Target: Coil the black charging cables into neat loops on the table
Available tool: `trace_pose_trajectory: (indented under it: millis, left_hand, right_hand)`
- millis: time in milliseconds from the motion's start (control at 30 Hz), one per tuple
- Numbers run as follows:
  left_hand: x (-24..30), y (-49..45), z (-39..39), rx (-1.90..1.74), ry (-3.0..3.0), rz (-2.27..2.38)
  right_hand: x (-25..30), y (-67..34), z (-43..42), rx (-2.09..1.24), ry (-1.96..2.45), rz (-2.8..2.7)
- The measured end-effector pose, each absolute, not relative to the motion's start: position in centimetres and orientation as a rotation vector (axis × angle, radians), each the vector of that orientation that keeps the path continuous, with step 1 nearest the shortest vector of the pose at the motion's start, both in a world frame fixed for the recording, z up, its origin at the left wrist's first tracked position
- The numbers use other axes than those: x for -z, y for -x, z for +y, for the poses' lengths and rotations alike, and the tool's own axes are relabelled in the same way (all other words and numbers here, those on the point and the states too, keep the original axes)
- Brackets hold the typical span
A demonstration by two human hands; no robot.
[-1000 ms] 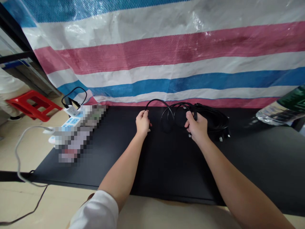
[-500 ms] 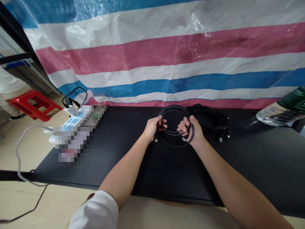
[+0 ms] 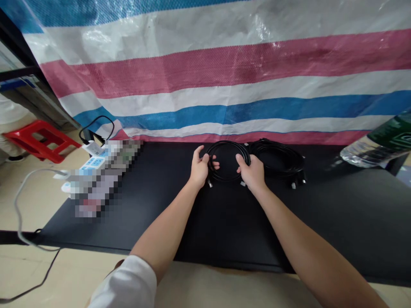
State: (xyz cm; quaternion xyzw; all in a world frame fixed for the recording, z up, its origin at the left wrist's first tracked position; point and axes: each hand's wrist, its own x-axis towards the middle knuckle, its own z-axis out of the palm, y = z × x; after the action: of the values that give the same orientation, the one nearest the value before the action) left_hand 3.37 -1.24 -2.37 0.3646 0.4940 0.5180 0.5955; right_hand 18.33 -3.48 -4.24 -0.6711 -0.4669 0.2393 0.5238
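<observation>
A black cable [image 3: 226, 179], wound into a round coil, is between my two hands just above or on the black table. My left hand [image 3: 199, 167] holds the coil's left side, thumb against the loops, index finger raised and other fingertips showing inside the ring. Across from it, my right hand [image 3: 253, 170] is closed round the right side, its thumb pointing inward. One metal plug [image 3: 210, 184] hangs below my left hand. A pale end piece [image 3: 243, 183] shows under my right hand. Just right of that hand lies another coil of black cable [image 3: 293, 169].
A clear bottle with a green label [image 3: 393, 132] is at the right. A white power strip [image 3: 96, 160] lies at the left beside a blurred-out patch. Striped plastic sheeting [image 3: 192, 77] hangs behind the black table [image 3: 154, 205]. A red stool [image 3: 41, 139] and a person are beyond.
The loops have drawn together into a neater, rounder coil, now lower and flatter. My left index finger has lifted, and my right hand has turned over onto the coil's right side.
</observation>
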Motion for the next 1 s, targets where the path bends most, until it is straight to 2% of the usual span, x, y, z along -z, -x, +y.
trace_pose_trajectory:
  millis: [167, 300, 467, 633, 767, 1000]
  left_hand:
    - [2.7, -3.3, -1.8, -1.038, -1.572, 1.547]
    - [2.7, -3.3, -2.7, -0.822, -2.042, 1.780]
    - [2.4, -3.3, -3.6, -0.591, -2.494, 1.474]
    - [1.7, -3.7, -4.0, -0.301, -2.539, 1.249]
    - [1.5, -3.9, -4.1, -0.324, -2.506, 1.236]
    - [2.1, -3.8, -3.6, -0.397, -2.427, 1.490]
  right_hand:
    - [5.7, -19.3, -2.7, -0.186, 1.673, -1.235]
    - [7.3, -19.8, -2.0, -0.040, 1.803, -1.334]
    - [8.4, -20.2, -1.4, -0.007, 1.847, -1.385]
    - [7.3, -19.7, -1.5, -0.039, 1.791, -1.383]
    - [6.2, -19.7, -1.9, -0.113, 1.689, -1.435]
    - [6.0, -19.4, -2.3, -0.353, 1.535, -1.497]
